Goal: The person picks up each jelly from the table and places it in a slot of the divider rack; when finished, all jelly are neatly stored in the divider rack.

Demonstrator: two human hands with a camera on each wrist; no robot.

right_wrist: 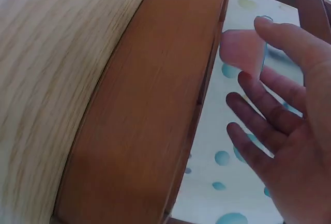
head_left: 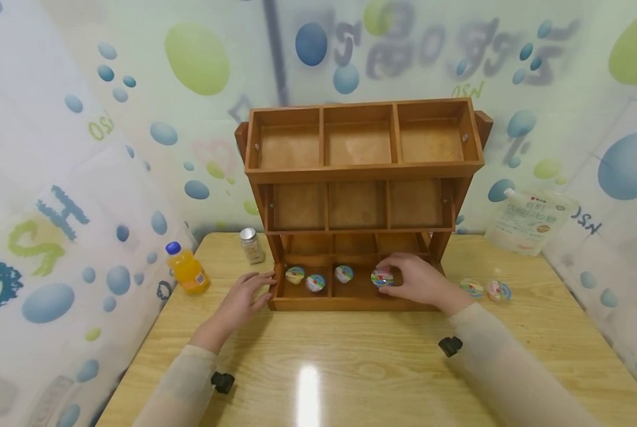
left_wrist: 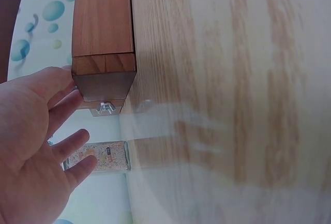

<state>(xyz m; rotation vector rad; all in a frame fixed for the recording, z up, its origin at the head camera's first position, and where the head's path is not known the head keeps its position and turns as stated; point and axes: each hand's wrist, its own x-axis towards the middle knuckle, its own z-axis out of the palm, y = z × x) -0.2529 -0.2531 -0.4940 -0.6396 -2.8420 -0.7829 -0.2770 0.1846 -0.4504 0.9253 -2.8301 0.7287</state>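
A brown wooden shelf rack (head_left: pixel 363 172) with three tiers of compartments stands on the table. My right hand (head_left: pixel 417 279) pinches a small jelly cup (head_left: pixel 382 277) with a colourful lid between thumb and fingers, over the right part of the bottom tier. In the right wrist view the cup's body (right_wrist: pixel 242 50) is pinkish and see-through; the other fingers are spread. Two jelly cups, one yellowish (head_left: pixel 295 274) and one pale (head_left: pixel 315 283), sit in the bottom left compartment, another (head_left: pixel 343 273) in the middle one. My left hand (head_left: pixel 244 299) touches the rack's lower left end (left_wrist: pixel 103 64), fingers loosely extended.
Two more jelly cups, one yellowish (head_left: pixel 472 288) and one pink (head_left: pixel 499 290), lie on the table right of the rack. A white pouch (head_left: pixel 532 219) leans at the back right. An orange juice bottle (head_left: pixel 188 270) and a silver-lidded jar (head_left: pixel 252 246) stand left.
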